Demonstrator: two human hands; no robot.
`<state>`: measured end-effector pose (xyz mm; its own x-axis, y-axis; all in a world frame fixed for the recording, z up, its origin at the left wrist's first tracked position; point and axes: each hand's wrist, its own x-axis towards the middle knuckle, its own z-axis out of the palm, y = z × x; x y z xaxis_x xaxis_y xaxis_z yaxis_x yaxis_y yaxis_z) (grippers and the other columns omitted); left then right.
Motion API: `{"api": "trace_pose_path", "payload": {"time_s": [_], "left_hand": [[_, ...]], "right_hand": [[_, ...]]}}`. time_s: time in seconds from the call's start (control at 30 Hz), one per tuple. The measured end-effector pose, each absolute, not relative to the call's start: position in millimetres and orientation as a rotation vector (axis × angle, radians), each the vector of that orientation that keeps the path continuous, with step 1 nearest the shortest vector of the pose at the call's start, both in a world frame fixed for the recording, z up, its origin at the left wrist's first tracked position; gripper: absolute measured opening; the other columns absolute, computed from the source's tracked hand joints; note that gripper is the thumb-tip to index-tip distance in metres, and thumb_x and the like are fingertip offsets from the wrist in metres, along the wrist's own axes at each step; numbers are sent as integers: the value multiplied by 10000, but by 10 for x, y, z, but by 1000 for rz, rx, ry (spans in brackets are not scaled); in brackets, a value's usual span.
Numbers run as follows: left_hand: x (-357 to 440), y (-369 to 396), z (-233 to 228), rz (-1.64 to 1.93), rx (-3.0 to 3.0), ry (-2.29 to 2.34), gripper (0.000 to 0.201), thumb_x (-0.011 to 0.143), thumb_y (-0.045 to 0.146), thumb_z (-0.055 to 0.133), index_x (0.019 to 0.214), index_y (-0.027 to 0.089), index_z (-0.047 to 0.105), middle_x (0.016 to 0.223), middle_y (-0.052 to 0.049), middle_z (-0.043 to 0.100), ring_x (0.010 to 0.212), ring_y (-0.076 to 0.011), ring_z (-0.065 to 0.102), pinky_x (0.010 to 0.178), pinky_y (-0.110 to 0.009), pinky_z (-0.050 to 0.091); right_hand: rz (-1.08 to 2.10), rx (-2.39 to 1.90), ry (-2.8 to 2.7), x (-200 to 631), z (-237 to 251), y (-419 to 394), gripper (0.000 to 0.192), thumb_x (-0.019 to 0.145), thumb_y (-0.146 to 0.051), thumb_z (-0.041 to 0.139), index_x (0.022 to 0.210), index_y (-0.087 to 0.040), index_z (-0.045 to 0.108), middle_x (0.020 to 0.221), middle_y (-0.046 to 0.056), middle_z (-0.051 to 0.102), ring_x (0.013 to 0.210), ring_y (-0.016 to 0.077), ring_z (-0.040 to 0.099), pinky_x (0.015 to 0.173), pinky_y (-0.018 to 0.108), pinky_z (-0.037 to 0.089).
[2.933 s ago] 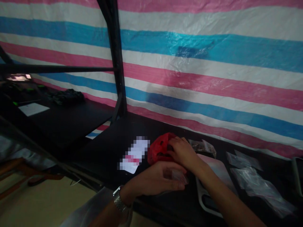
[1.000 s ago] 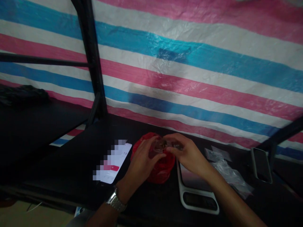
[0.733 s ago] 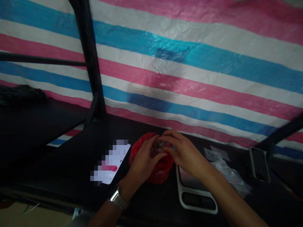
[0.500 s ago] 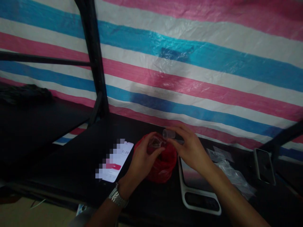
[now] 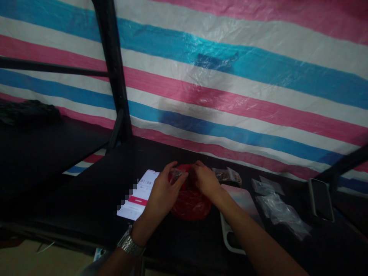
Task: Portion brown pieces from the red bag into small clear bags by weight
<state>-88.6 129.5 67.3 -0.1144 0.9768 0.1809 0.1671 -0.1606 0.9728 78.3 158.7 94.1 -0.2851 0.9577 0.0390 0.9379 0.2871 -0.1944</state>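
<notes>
While both hands work over the red plastic bag [image 5: 189,199], I log the bench as follows. Left hand [image 5: 162,191]: fingers curled, thumb and forefinger pinched on a small clear pouch [image 5: 176,175] held at the bag's upper rim. Right hand [image 5: 204,179]: fingers bent down into the bag's mouth; what it grasps there, I cannot tell. Red plastic bag: sits on the black tabletop [image 5: 86,191], between a lit phone [image 5: 138,193] on its left and a white scale [image 5: 240,203] on its right. Filled pouch of dark contents [image 5: 228,175]: just behind the scale. Empty clear pouches [image 5: 277,207]: loose heap, further right. Second phone [image 5: 321,198]: far right, dark screen. Backdrop: striped tarpaulin [image 5: 230,76].
</notes>
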Motion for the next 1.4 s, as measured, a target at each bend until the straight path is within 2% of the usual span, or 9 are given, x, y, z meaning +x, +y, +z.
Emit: {"api": "trace_pose_path", "payload": {"time_s": [0.13,0.3,0.4,0.57,0.73,0.97,1.13,1.4], "left_hand": [[-919,1349,686,1389,1161,1259,483,790,358,844,1217,150,756,971,-89,813,898,-261,748,832,-359,538],[-949,1384,683,1424,959,1196,556,843,500,777,1268,145,727,779,-31,757,666,-183,676,624,-293,505],[-939,1360,704,1466,822,1081,549,825,513,795,1231,149,729,801,-14,744,658,-144,662,611,-258,512],[-914,1328,764,1533,584,830,450,704,435,942,990,148,747,749,18,718,644,-109,652,609,-206,522],[-888,1336,804,1568,437,808,336,822,397,883,985,151,723,744,14,723,606,-101,657,587,-196,528],[-821,1321,876,1621,317,771,143,1003,298,713,995,155,724,753,13,717,619,-90,668,592,-173,539],[-785,1327,923,1598,275,748,177,1089,238,559,1056,154,711,740,13,714,600,-85,665,588,-172,545],[-737,1396,936,1611,236,699,206,1105,262,536,1056,163,710,761,26,711,625,-69,676,594,-150,540]], "right_hand": [[305,-1632,-2455,760,904,1656,446,810,65,567,1168,-144,732,1262,139,700,1166,252,689,990,332,503],[446,-1379,-2544,845,933,1617,499,765,106,560,1110,-183,776,1255,97,744,1235,224,661,1093,328,470],[524,-1261,-2539,887,921,1554,479,769,99,590,1080,-204,790,1282,84,750,1264,221,659,1131,326,453],[620,-1210,-2407,795,880,1458,400,793,18,714,1123,-201,772,1279,102,758,1257,261,683,1102,342,476],[707,-1247,-2387,690,956,1372,403,801,10,719,1136,-209,760,1236,77,783,1229,248,705,1062,309,489],[766,-1355,-2306,690,1017,1322,278,809,-45,755,1021,-219,802,1092,60,825,1156,259,743,1022,326,524],[895,-1335,-2238,706,980,1304,289,801,-15,717,987,-214,818,1008,31,843,1040,252,771,943,313,557],[1044,-1328,-2120,710,940,1261,250,810,-15,642,890,-187,805,921,16,835,912,220,767,827,289,546]]}}
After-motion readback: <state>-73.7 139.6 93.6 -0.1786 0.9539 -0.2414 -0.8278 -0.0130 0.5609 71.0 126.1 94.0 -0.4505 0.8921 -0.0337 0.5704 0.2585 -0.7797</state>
